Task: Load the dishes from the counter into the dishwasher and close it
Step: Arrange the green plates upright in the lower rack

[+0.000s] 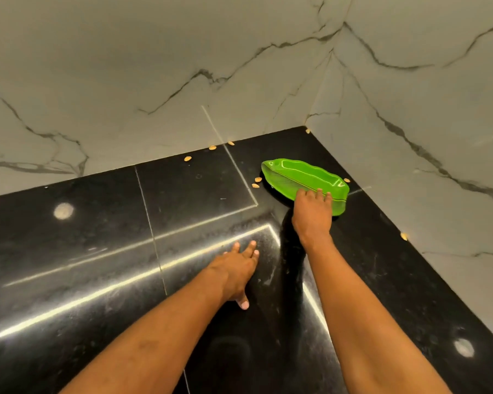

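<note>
Fingers (319, 193) of my right hand (312, 214) hook the green leaf dish (305, 176) at two o'clock to lift; left hand (235, 268) splayed flat, bracing on the counter (97, 251).

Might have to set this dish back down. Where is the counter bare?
Widest bare patch: the black counter left of the left hand, up to the back wall. Crowded: the corner round the green dish, which the right hand touches, with small yellow bits scattered about.
</note>
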`<state>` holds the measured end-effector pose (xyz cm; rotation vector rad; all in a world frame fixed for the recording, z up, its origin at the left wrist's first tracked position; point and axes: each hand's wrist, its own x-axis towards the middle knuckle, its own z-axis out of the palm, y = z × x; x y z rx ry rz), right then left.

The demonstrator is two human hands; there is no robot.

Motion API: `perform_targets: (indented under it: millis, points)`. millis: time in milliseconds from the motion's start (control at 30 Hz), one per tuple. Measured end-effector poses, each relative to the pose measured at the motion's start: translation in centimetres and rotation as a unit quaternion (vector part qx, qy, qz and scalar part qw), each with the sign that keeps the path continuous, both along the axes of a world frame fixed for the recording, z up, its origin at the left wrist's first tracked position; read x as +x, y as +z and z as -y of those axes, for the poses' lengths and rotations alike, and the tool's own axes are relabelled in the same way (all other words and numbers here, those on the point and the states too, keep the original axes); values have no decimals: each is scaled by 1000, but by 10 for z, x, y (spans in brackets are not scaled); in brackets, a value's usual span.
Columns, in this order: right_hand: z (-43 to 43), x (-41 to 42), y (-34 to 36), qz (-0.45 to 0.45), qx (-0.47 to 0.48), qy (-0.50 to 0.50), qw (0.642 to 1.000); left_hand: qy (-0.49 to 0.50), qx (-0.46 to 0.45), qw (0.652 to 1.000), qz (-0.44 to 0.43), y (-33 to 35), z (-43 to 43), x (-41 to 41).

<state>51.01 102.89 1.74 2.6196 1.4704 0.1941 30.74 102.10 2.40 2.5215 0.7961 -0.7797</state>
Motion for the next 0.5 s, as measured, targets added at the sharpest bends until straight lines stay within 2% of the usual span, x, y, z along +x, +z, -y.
perform_targets:
  millis: [100,300,500]
  points:
    - [-8,5,-6,17,-4,-4,1000,13,-11,1000,-1,-2,-1,0]
    - [11,0,-4,1,47,75,996,22,-15,999,-21,-2,4,4]
    - [52,-29,18,94,49,112,988,26,-9,998,-58,3,10,17]
